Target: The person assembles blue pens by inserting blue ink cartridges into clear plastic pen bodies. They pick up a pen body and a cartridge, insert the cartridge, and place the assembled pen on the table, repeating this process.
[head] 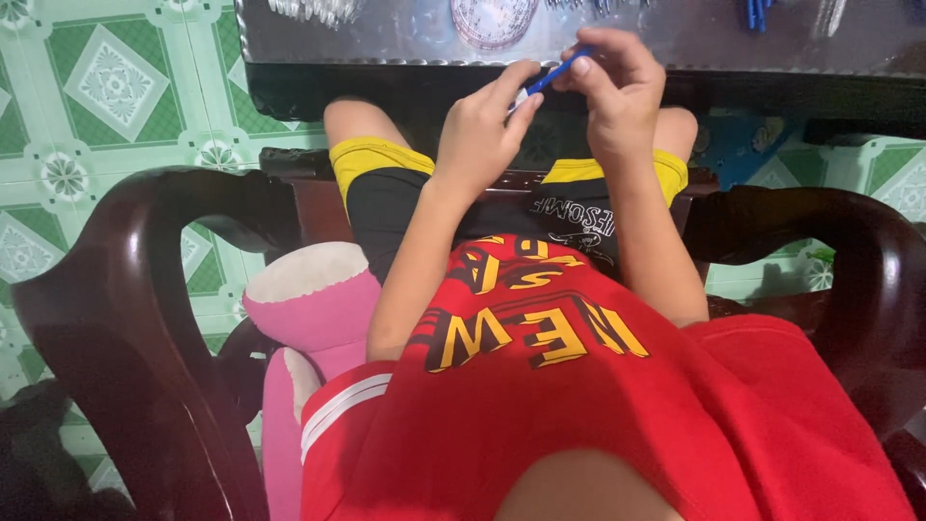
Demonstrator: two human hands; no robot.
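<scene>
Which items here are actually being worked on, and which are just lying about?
In hand:
- slim blue pen-like piece, pinched between left hand and right hand

Lying about:
- round clear dish on the table
- more blue pieces at the table's far edge
- pink plush toy beside the dark wooden chair

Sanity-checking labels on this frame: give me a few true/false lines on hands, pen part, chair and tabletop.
1. Both hands grip the blue pen part. True: left hand and right hand each pinch an end.
2. The pen part lies on the table. False: it is held above the table's edge.
3. The chair is dark wood. True.
4. A pink toy sits at the person's right. False: at their left.
5. The floor is green tile. True.
</scene>
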